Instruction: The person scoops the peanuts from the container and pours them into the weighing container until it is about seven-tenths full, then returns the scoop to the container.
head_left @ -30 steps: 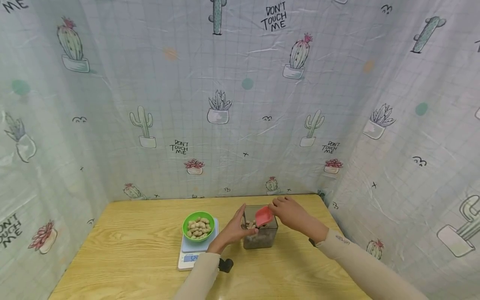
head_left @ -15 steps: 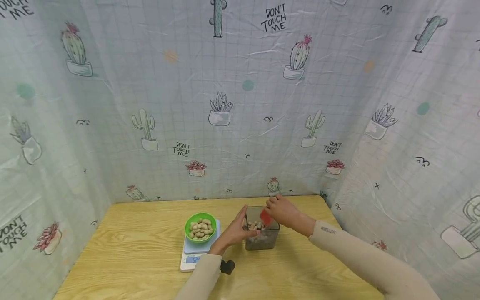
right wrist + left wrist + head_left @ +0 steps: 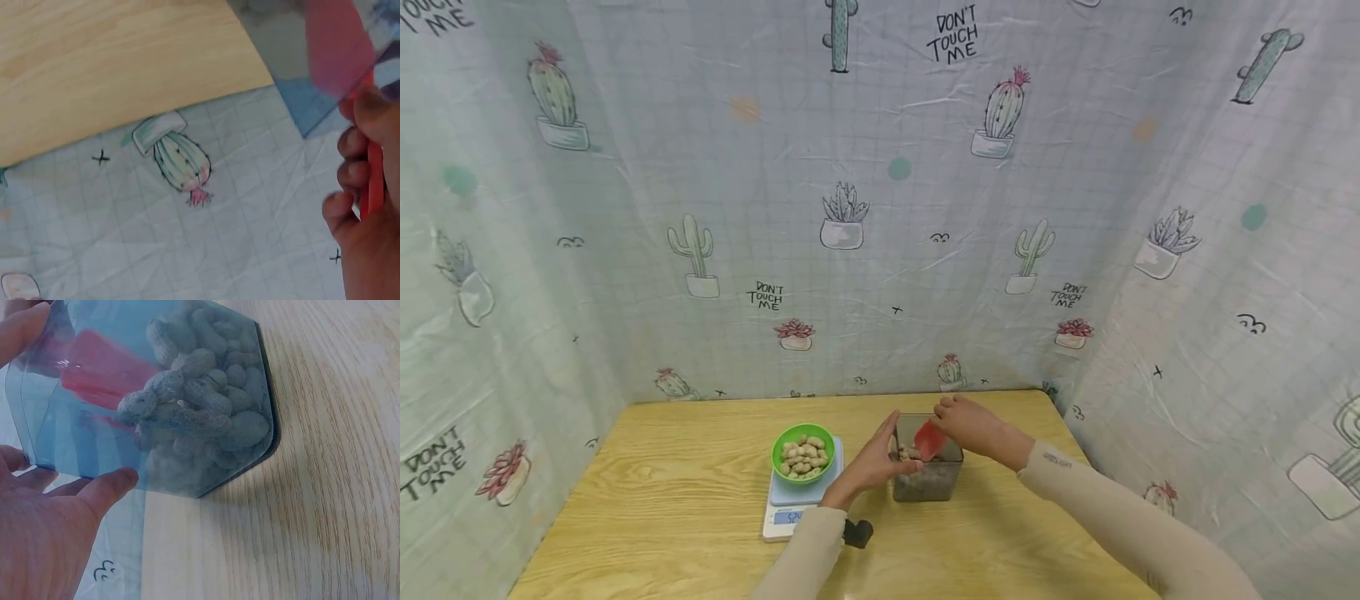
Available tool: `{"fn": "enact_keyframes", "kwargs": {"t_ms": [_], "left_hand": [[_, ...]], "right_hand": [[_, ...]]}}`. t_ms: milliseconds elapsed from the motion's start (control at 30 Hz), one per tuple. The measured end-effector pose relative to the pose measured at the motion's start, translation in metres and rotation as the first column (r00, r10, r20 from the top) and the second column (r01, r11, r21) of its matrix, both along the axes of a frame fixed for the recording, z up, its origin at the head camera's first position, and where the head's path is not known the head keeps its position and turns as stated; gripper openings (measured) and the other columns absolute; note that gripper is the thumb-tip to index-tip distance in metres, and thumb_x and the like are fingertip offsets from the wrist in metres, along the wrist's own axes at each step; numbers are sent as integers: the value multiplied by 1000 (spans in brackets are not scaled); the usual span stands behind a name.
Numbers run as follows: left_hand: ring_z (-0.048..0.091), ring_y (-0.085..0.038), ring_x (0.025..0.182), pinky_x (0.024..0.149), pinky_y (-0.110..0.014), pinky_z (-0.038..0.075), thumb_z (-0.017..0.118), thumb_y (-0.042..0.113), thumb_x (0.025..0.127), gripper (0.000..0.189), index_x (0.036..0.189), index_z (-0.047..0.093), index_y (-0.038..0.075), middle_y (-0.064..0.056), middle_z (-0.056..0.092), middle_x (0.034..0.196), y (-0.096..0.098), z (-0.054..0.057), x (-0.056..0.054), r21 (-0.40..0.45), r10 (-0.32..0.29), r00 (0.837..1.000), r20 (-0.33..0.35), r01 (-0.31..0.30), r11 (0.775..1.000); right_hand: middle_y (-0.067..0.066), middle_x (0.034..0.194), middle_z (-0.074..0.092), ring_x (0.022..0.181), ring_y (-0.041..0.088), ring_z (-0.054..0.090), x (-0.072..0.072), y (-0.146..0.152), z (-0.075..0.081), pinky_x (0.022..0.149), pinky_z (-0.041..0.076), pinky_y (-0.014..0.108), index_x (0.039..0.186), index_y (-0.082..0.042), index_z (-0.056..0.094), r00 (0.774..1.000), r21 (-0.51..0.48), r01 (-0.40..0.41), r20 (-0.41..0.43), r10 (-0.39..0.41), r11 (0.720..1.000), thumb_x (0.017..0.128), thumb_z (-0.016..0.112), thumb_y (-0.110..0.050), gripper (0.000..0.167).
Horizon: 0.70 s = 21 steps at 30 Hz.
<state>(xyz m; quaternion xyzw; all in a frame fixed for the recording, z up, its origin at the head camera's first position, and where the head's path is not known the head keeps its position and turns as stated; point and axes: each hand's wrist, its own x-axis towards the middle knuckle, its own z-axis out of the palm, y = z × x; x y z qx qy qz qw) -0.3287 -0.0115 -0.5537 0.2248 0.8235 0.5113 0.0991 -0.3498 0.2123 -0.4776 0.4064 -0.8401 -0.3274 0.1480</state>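
A clear, smoky square container (image 3: 928,483) stands on the table, with peanuts (image 3: 206,394) heaped in its lower part. My left hand (image 3: 874,463) holds it at the near left side, thumb across the front wall and fingers along the left. My right hand (image 3: 966,425) grips the handle of a red scoop (image 3: 929,440) from above the far right rim. The scoop's head is inside the container, close to the peanuts. In the right wrist view, my fingers (image 3: 353,172) curl round the red handle. How many peanuts the scoop bears is hidden.
Left of the container, a green bowl (image 3: 778,440) of peanuts stands on a white kitchen scale (image 3: 778,532) with a lit display. The wooden table (image 3: 677,483) ends at a cactus-print curtain (image 3: 775,208) behind and at both sides.
The scoop dipped deeper and steeper into the container, then its head came up and turned outward. My left hand keeps its hold, and the bowl stays on the scale.
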Motion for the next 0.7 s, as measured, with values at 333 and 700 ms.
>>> {"fn": "enact_keyframes", "kwargs": {"t_ms": [333,700], "left_hand": [[22,-42,149,110,-60,35,75,47,83,107,160,7,18,-14,8,166,-1,2,-1,0,24,1000,-15,-24,1000],[20,-42,149,111,-61,34,76,48,83,108,160,7,19,-14,8,166,-5,-2,-7,-3,-4,1000,-6,4,1000]], "right_hand": [[-3,107,65,98,16,58,-3,-1,-11,86,50,33,113,-21,66,999,-68,-31,-47,28,997,88,73,-22,26],[-5,106,68,99,12,60,-6,-8,-12,85,52,29,111,-23,70,998,-54,-28,52,31,998,86,76,-23,26]]}}
